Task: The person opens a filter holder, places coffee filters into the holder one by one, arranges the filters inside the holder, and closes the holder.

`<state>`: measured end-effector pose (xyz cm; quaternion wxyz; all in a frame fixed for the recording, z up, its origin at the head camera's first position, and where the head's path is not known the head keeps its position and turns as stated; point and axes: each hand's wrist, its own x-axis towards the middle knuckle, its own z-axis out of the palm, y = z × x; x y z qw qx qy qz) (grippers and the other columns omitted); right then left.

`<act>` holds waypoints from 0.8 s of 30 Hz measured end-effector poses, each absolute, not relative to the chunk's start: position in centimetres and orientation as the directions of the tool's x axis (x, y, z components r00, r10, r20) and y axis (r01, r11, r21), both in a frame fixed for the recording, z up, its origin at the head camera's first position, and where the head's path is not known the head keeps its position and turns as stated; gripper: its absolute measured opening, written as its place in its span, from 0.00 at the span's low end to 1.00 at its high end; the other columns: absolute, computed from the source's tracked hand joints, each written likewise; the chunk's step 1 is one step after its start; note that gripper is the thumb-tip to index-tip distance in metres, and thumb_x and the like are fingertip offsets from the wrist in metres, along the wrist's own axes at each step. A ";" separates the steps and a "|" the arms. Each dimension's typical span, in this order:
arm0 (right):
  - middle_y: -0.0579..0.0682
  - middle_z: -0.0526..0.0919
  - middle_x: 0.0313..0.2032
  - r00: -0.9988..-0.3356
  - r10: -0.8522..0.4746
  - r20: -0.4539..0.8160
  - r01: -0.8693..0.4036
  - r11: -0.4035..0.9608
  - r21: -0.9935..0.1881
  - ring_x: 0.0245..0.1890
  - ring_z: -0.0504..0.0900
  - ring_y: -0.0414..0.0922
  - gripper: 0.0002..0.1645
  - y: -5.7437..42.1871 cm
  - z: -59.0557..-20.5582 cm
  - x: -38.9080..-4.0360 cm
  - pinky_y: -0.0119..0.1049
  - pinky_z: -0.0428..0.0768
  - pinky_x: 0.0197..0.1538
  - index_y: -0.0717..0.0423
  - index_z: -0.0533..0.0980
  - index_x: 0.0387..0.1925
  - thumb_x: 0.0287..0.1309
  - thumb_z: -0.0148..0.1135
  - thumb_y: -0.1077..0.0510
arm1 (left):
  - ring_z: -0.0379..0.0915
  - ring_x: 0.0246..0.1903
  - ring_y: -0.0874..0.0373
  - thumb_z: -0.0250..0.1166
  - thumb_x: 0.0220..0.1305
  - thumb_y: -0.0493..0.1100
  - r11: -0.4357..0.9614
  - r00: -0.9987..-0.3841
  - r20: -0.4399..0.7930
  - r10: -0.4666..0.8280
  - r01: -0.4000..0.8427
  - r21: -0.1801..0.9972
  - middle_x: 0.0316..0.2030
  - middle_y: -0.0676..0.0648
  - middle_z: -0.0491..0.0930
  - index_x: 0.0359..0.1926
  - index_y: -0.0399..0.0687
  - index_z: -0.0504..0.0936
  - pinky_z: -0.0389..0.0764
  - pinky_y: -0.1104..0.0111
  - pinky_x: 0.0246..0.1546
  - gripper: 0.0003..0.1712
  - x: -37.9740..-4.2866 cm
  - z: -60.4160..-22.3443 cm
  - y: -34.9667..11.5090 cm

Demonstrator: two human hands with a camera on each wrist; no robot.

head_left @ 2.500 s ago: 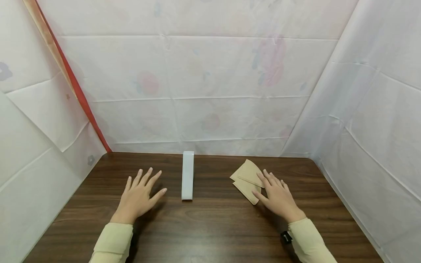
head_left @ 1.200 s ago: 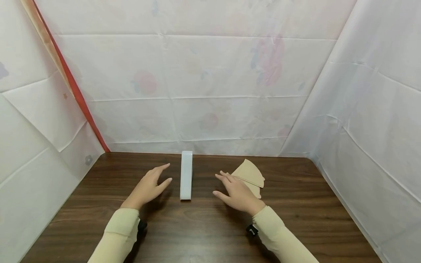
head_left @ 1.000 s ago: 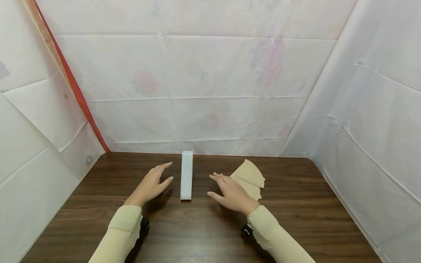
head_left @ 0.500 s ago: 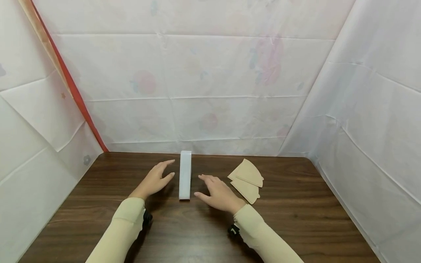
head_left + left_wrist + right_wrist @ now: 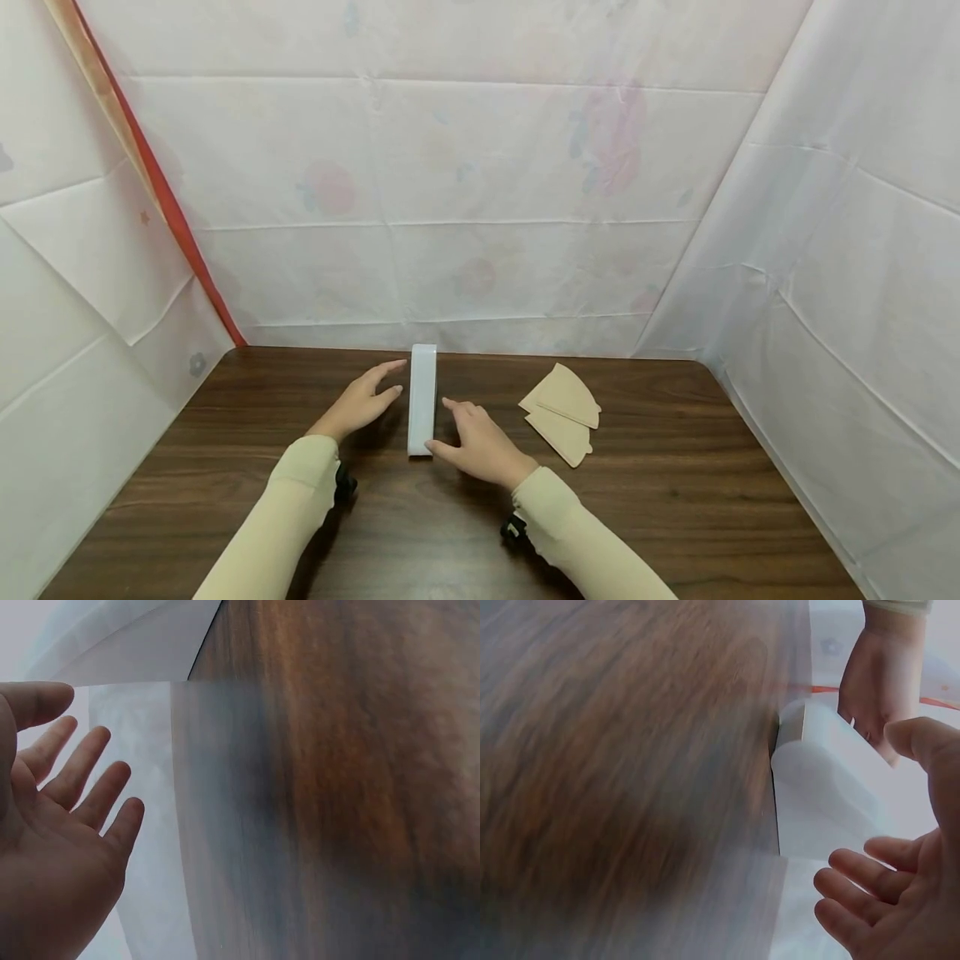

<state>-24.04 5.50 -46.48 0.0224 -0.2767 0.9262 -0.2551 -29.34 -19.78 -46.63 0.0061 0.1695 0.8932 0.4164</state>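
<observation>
Left hand [image 5: 358,407] and right hand [image 5: 480,447] are both released, with fingers extended and slightly bent, and neither grasps an object. Thumbs stand apart from the fingers on both sides.

White holder [image 5: 422,400] is located on the dark wood-grain table [image 5: 675,517], between the two hands. Its long axis runs from near the far table edge toward the person. Orientation of the hands: the left palm and the right palm both face the holder, one from each side. Left fingertips are just beside its left face, toward the far end. The right thumb tip is at the near right corner; the right fingertips are near the right face. Contact at the thumb cannot be determined from these views. In the right wrist view, the holder shows a rounded outline.

Two tan fan-shaped sheets [image 5: 567,396] lie flat on the table, to the right of the right hand and apart from it. They overlap, one partly covering the other.

Pale sleeves [image 5: 262,525] cover both forearms. A black device [image 5: 514,529] is fitted under the right wrist. White patterned cloth [image 5: 450,150] hangs behind the table.
</observation>
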 end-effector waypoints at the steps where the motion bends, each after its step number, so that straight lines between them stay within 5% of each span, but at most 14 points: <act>1: 0.58 0.68 0.68 -0.850 -0.519 0.093 -0.491 0.716 -0.496 0.68 0.66 0.53 0.49 5.4 -46.5 -24.1 0.49 0.71 0.65 0.61 0.58 0.75 0.67 0.56 0.32 | 0.55 0.70 0.34 0.54 0.77 0.44 0.589 -0.943 0.121 0.310 0.290 0.754 0.71 0.36 0.62 0.75 0.44 0.60 0.59 0.35 0.64 0.30 -29.5 -46.6 -19.7; 24: 0.65 0.67 0.63 -0.909 -0.412 0.057 -0.343 0.665 -0.664 0.61 0.70 0.55 0.60 2.3 -47.0 -24.3 0.48 0.76 0.59 0.69 0.51 0.75 0.62 0.64 0.33 | 0.53 0.71 0.36 0.51 0.79 0.52 0.528 -0.934 0.044 0.356 0.239 0.815 0.73 0.36 0.59 0.77 0.46 0.55 0.56 0.37 0.66 0.34 -31.0 -46.6 -18.3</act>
